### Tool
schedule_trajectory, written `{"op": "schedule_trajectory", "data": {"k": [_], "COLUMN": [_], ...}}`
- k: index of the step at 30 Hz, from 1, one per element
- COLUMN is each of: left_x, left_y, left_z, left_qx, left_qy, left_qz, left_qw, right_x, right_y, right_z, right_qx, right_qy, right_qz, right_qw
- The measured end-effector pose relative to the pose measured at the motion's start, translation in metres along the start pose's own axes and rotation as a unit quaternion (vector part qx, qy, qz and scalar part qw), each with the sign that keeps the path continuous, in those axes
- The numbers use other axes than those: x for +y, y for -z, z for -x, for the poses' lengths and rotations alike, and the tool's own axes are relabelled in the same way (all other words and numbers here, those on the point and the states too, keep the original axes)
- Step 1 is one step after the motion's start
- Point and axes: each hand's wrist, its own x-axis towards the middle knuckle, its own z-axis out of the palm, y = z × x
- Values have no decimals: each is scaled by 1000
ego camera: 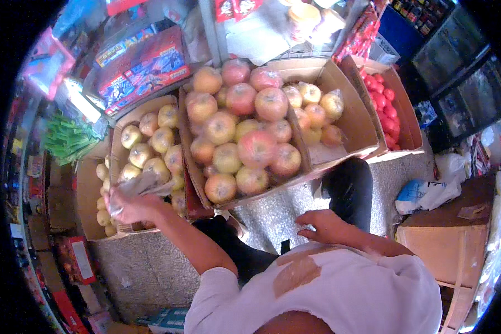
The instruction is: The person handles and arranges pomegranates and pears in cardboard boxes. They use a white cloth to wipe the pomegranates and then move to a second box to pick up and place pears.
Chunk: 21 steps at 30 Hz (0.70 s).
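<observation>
My left hand (129,208) grips a crumpled piece of transparent plastic film (144,185) over the front of a carton of yellowish apples (141,155). The film hides some of the fruit beneath it. In front of me stands a cardboard box (250,201) heaped with red and yellow apples (256,149), many of them wrapped in film. My right hand (326,226) hangs near my bent knee with its fingers apart and holds nothing.
At the far left, another carton (87,200) holds small pale fruit. Right of the heap are a half-filled apple carton (355,121) and a box of red wrapped items (384,104). Green leafy vegetables (69,137) lie left. A large cardboard box (444,242) stands at my right.
</observation>
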Motion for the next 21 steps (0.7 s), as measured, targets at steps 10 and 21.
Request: {"op": "schedule_trajectory", "data": {"k": [10,21], "left_x": [100,127], "left_y": [139,211], "left_z": [260,285], "left_qx": [-708,-823], "left_qy": [152,196], "left_qz": [-70,-117], "left_qw": [686,520], "right_x": [17,55], "right_y": [-8,-77], "right_z": [25,43], "right_qx": [13,10], "right_qy": [-35,-40], "right_qz": [-709,-782], "right_qw": [704,622]}}
